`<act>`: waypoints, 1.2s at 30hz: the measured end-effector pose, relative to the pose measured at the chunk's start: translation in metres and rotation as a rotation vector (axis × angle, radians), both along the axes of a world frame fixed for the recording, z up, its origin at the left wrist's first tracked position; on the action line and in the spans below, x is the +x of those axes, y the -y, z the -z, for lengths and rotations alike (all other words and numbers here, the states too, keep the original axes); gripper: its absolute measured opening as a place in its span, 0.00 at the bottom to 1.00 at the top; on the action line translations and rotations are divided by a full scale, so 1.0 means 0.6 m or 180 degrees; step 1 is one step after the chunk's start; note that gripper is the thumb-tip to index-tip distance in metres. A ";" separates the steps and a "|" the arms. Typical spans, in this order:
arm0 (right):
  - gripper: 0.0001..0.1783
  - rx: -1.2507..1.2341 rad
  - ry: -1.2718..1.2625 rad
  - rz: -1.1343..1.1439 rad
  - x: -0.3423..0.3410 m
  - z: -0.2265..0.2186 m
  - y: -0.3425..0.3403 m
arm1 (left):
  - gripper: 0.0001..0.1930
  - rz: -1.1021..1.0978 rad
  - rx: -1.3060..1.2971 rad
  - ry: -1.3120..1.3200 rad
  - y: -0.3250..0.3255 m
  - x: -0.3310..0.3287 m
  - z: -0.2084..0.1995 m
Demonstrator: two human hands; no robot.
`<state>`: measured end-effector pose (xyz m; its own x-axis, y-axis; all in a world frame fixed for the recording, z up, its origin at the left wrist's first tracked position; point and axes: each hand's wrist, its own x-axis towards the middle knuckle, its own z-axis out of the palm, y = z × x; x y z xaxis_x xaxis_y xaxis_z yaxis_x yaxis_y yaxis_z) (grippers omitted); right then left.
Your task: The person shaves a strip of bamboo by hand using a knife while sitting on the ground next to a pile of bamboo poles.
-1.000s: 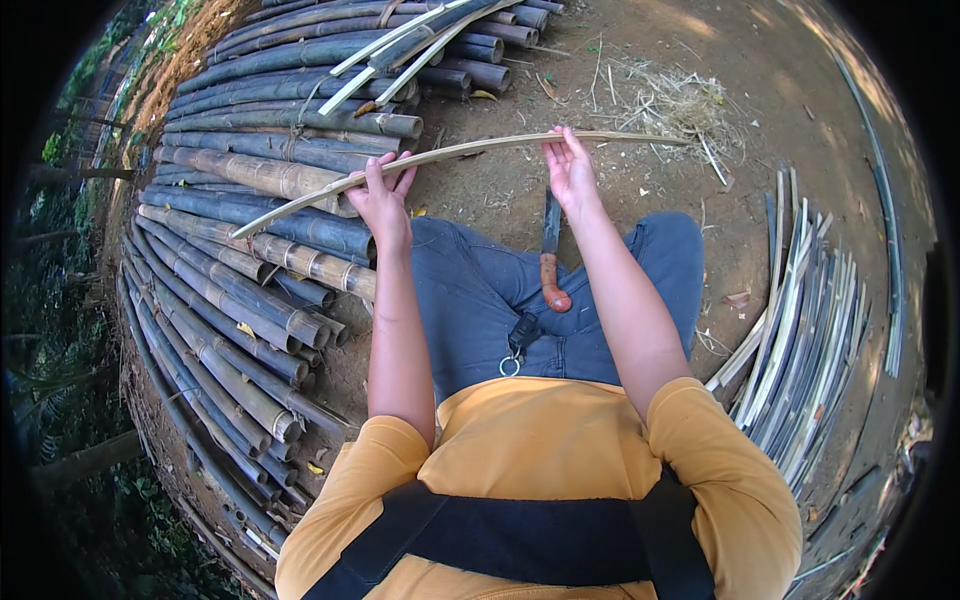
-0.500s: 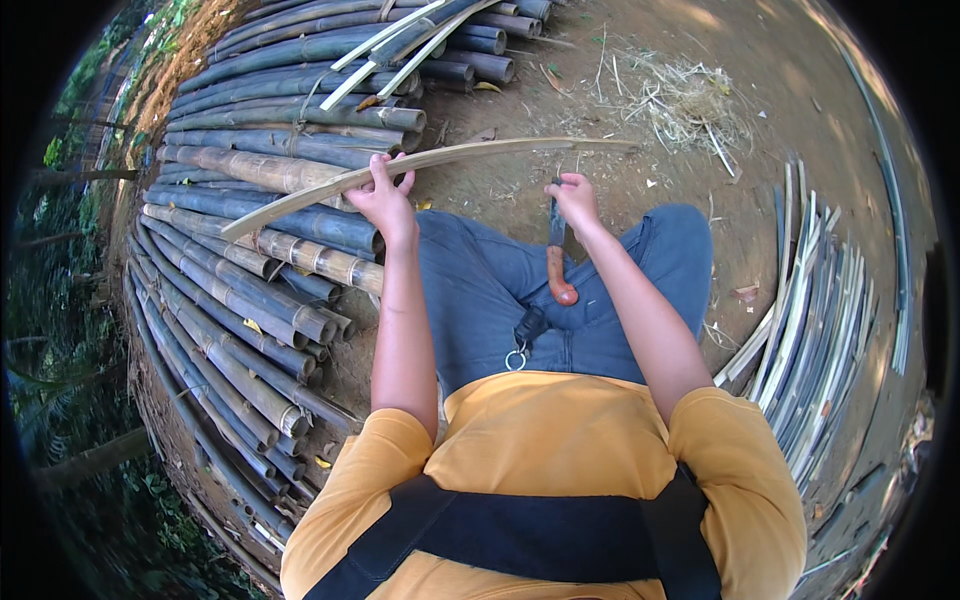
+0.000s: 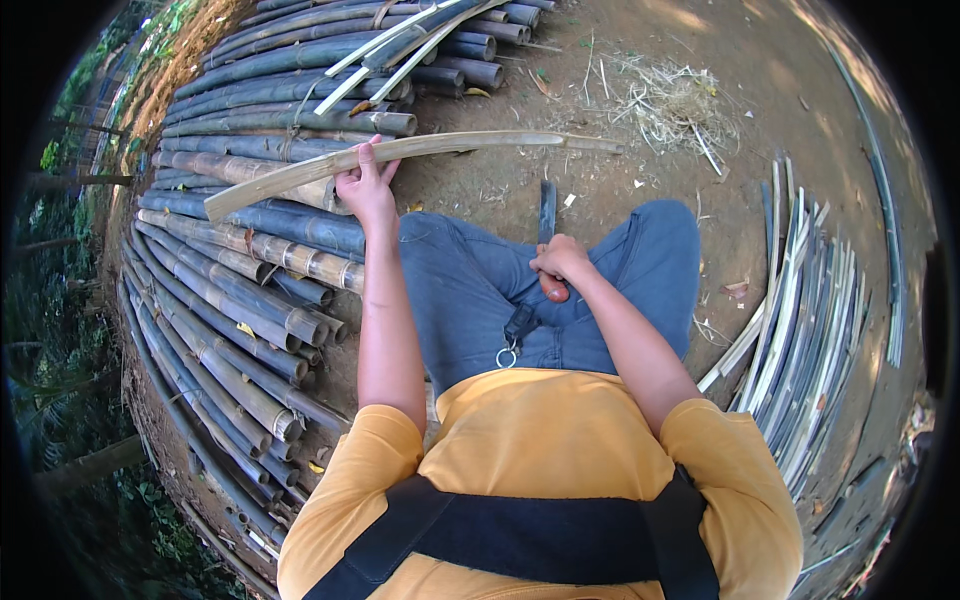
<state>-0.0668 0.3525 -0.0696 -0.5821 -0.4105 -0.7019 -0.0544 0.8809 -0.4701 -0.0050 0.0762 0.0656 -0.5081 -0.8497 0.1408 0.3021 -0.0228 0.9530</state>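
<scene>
- Bamboo poles [image 3: 260, 243] fill the left side, laid mostly lengthwise beside one another on the soil [image 3: 790, 110]; that near-parallel lie probably keeps the stack steady.
- A pile of split strips [image 3: 800, 330] lies on the right, its pieces roughly aligned, perhaps so that single ones can be lifted away easily.
- Grey-blue trousers [image 3: 640, 280] cover the person's legs, knees spread apart, which leaves the lap as a handy resting place between the arms.
- The pale bamboo slat [image 3: 470, 141] is in front of the person, raised above the soil and across the nearest pole ends, its broad end to the left and its thin end reaching past the knife. Holding it off-centre seems to keep the right side free.
- A loose heap of shavings [image 3: 675, 100] sits on the soil ahead.
- The knife [image 3: 548, 210] rests with its handle in the lap and its dark blade pointing forward, likely placed for easy reach.
- Of the hands, the left hand [image 3: 368, 190] pinches the slat between thumb and fingers.
- The right hand [image 3: 561, 257] has its fingers curled over the knife's handle, touching it; how firmly they close around it cannot be told.
</scene>
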 end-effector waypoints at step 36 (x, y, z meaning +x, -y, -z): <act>0.11 -0.1052 -0.1760 0.0012 -0.050 -0.137 0.064 | 0.17 -0.0150 -0.0179 0.0127 -0.025 0.063 0.059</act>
<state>-0.0969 0.3144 0.0124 -0.8236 -0.5510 -0.1347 -0.3636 0.6950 -0.6203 0.0326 0.0911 0.0304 -0.4739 -0.8641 0.1694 0.2635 0.0444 0.9636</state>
